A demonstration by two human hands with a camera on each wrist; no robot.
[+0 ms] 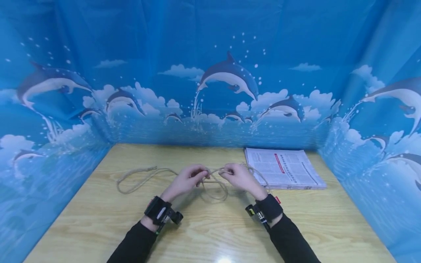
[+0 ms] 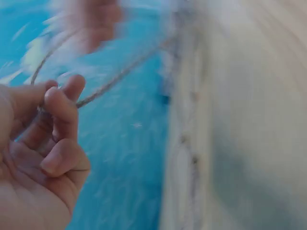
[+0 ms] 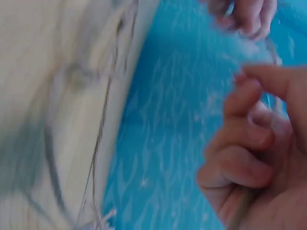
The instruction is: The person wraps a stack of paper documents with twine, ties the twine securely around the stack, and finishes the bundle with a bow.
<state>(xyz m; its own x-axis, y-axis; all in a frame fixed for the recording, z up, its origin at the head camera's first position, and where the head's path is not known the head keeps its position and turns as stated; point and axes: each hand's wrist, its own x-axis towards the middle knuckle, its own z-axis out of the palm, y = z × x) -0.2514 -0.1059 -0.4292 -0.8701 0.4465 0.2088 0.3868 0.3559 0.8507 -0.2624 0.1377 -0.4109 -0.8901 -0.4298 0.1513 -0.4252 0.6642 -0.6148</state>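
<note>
Above the middle of the table, my left hand (image 1: 188, 178) pinches a thin tan rope (image 1: 164, 169) between thumb and fingertips. Close to its right, my right hand (image 1: 242, 179) pinches another stretch of the same rope, its other fingers curled. Between and below the hands the rope forms a loop (image 1: 225, 190). One part trails left and bends back on itself on the table; another arcs behind the right hand. In the left wrist view the rope (image 2: 115, 80) runs from the left fingertips up toward the table edge. Blur in the right wrist view hides the exact pinch point.
A stack of newspapers (image 1: 286, 170) lies at the back right of the wooden table (image 1: 210, 233), with the rope's arc passing in front of its left side. A blue dolphin-print curtain (image 1: 210, 128) surrounds the table at the back and both sides.
</note>
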